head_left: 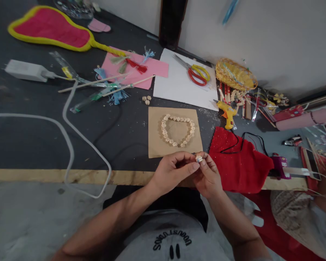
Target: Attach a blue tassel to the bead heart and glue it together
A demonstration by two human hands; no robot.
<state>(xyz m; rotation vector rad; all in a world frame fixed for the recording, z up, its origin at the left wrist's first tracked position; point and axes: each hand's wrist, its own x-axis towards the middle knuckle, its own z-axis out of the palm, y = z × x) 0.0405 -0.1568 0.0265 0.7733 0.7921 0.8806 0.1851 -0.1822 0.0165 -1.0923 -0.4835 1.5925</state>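
A small pale flower-like piece (199, 158) is pinched between the fingertips of both hands at the table's front edge. My left hand (170, 170) closes on it from the left, thumb on top. On the other side my right hand (208, 177) grips it between thumb and fingers. Just beyond the hands lies a brown cardboard sheet (154, 136). On the sheet, similar pale pieces form a roughly heart-shaped ring (164, 132). A few loose pale pieces (146, 100) sit on the dark table beyond the cardboard's left corner.
Scissors (197, 74) rest on a white board (176, 92). To the right are a yellow glue gun (228, 113), red cloth (239, 159) and yellow basket (236, 74). A white cable (67, 136) loops over the left edge. Another person (301, 214) is at far right.
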